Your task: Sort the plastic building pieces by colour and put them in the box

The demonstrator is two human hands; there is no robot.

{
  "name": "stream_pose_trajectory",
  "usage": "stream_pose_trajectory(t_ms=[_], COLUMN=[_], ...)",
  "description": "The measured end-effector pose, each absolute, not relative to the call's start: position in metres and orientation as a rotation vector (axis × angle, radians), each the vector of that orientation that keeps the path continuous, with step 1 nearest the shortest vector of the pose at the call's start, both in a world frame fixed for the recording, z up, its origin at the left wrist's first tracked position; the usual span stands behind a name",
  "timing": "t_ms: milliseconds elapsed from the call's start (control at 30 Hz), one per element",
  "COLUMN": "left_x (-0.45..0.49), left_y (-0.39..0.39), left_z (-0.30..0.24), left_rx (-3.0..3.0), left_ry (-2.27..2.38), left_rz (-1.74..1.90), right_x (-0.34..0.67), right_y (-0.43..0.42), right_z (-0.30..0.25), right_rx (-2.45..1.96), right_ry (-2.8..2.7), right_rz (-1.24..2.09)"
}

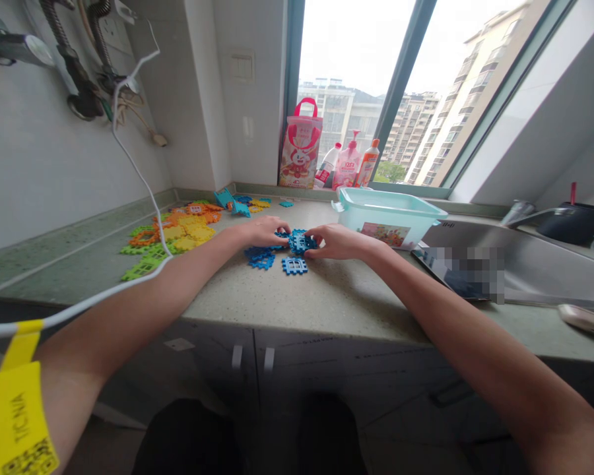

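Note:
Both of my hands meet over a small cluster of blue plastic building tiles on the stone countertop [327, 297]. My left hand [261, 232] and my right hand [332, 241] pinch the same blue tile assembly [300, 241] from either side, fingers curled round it. One loose blue tile [295, 265] lies just in front of it. More blue tiles [260, 257] lie under my left hand.
Orange, yellow and green tiles [171, 239] are spread at the left. A pale teal plastic box [387, 214] stands to the right. A sink [515, 264] and tap [522, 212] are further right. Bottles [349, 165] and a pink bag [301, 145] stand on the windowsill. A white cable [143, 185] hangs at left.

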State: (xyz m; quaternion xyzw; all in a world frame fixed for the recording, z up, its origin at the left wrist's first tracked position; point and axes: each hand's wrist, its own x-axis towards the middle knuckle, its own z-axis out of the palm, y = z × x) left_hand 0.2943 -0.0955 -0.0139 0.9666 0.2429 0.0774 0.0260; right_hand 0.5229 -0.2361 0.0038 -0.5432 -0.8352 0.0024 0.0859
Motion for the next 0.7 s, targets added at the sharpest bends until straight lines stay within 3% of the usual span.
stream_pose_trajectory(t_ms=[700], left_x=[0.2937], left_y=[-0.0927], left_z=[-0.0157], left_rx=[2.989], left_ry=[0.732], left_rz=[0.245], right_x=[0.5220], right_y=[-0.2370], right_z=[0.0049], right_rx=[-1.634], right_ry=[-2.482], right_rz=[0.013])
